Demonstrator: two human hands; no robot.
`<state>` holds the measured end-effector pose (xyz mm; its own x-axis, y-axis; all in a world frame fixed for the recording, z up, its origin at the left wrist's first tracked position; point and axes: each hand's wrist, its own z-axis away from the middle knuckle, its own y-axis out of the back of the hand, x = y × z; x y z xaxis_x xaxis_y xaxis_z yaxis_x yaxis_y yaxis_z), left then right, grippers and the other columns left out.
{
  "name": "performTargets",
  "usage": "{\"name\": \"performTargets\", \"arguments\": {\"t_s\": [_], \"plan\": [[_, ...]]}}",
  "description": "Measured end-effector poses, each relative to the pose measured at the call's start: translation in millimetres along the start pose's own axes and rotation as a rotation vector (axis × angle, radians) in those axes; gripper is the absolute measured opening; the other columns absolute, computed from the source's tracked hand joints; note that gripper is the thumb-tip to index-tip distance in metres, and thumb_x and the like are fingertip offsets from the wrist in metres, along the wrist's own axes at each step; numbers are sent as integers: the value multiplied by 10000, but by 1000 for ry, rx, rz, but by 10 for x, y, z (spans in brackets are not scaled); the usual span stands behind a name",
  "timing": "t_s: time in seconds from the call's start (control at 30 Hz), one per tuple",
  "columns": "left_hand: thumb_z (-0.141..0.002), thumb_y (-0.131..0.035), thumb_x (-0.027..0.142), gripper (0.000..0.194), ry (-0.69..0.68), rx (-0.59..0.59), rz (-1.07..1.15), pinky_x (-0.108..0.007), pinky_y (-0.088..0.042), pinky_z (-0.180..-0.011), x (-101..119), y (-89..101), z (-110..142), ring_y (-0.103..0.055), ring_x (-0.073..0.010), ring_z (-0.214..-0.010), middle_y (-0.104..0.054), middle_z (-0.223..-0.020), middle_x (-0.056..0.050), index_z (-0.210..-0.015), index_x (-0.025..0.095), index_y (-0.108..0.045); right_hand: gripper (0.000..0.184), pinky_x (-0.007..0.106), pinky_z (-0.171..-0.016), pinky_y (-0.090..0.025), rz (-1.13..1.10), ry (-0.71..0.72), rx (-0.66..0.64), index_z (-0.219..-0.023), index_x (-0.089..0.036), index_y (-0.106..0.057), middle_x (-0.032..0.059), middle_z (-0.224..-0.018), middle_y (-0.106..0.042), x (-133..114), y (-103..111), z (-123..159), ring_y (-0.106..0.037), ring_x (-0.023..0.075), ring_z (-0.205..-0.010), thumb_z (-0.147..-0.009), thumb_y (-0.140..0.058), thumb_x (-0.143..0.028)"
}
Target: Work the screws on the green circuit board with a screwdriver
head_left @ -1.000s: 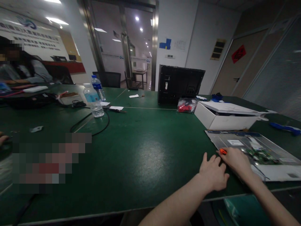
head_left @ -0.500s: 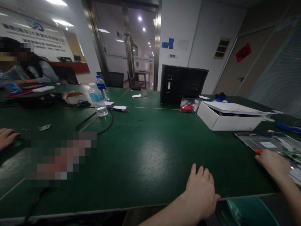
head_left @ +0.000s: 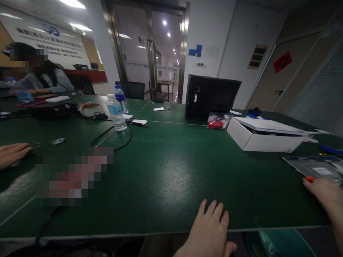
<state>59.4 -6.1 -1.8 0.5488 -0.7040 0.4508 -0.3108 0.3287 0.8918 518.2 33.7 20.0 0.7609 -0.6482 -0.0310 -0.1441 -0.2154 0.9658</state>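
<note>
My left hand (head_left: 211,226) rests at the front edge of the green table (head_left: 160,167). Its fingers are stretched out and slightly apart, holding nothing. My right hand (head_left: 323,191) is at the right side, closed around a small orange-ended thing (head_left: 310,179) whose rest is hidden by the fingers. That hand lies at the near left edge of a flat grey panel (head_left: 308,166) bearing a white label. The panel runs out of view on the right.
Behind the panel stands a white box (head_left: 268,141) with its lid ajar. Further back are a bag with red contents (head_left: 218,121) and a black monitor (head_left: 211,96). Water bottles (head_left: 116,114) and cables stand left. Another person's hand (head_left: 14,155) lies at the far left.
My left hand has moved left and toward me along the table edge. My right hand and the grey panel have shifted right. The whole view has turned slightly left.
</note>
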Motion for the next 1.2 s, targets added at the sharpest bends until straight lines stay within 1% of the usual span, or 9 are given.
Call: {"name": "performTargets", "arguments": {"t_s": [0.07,0.17,0.53,0.8,0.9,0.97,1.07,1.13,1.2], "plan": [[-898,-496,526,624,8,8,38,-525,-233,-1148,-17,35,58,-347,-320,-1372,-415,-1475,-151,-1392,147,-455,522,438,-530,-445,40,-140,-160,-425,-208,-562,274,-718,-641,-174,92,175,-682,367,-693,-853,-423,-473],[-899,-511,500,582,44,8,64,-516,-224,-1153,-25,142,118,-344,-304,-1375,-433,-1465,-141,-1374,166,-472,564,385,-577,-486,65,-69,-268,-530,-170,-637,257,-732,-665,-521,213,528,-698,333,-723,-911,-360,-480],[-932,-443,319,435,174,102,-39,-463,-293,-1131,-190,542,51,-431,-278,-1309,-504,-1404,-125,-1332,157,-501,374,334,-593,-508,83,460,-154,-818,-136,-664,169,-773,-709,-1928,523,2033,-711,277,-712,-937,-394,-366],[-914,-365,167,358,150,147,63,-327,-386,-1065,-386,770,-124,-517,-204,-1226,-566,-1335,-102,-1202,153,-576,234,295,-558,-494,-121,580,-304,-993,-112,-631,205,-956,-705,-2627,796,2688,-705,255,-716,-820,-583,-261],[-937,-335,188,329,157,123,85,-329,-404,-1044,-516,825,-167,-539,-192,-1199,-592,-1305,-73,-1112,180,-614,393,308,-584,-509,-198,644,-419,-1106,-91,-620,237,-1070,-682,-2784,945,2819,-707,270,-775,-775,-633,-302],[-943,-358,224,297,175,67,31,-351,-397,-1048,-579,818,-162,-534,-209,-1210,-611,-1279,-86,-1046,169,-631,354,324,-627,-518,-257,722,-477,-1066,-117,-648,193,-1052,-699,-2820,1076,2894,-706,279,-817,-802,-604,-350],[-953,-370,269,360,254,75,-96,-446,-305,-1113,-612,763,-88,-421,-253,-1333,-489,-1425,-124,-1229,142,-561,361,349,-643,-517,-271,771,-565,-1051,-155,-646,121,-947,-730,-2727,1270,2923,-702,299,-817,-802,-602,-413],[-946,-400,329,470,291,89,-185,-488,-265,-1129,-609,728,-9,-377,-288,-1361,-436,-1458,-154,-1354,105,-465,364,343,-641,-508,-259,751,-527,-1080,-181,-626,110,-963,-729,-2551,1338,2818,-700,294,-822,-819,-583,-431],[-946,-394,376,542,319,91,-264,-508,-241,-1137,-614,712,81,-334,-306,-1385,-401,-1477,-161,-1405,87,-413,310,331,-635,-493,-231,672,-402,-1060,-197,-624,104,-915,-734,-2284,1317,2583,-700,270,-771,-873,-513,-418]]}}
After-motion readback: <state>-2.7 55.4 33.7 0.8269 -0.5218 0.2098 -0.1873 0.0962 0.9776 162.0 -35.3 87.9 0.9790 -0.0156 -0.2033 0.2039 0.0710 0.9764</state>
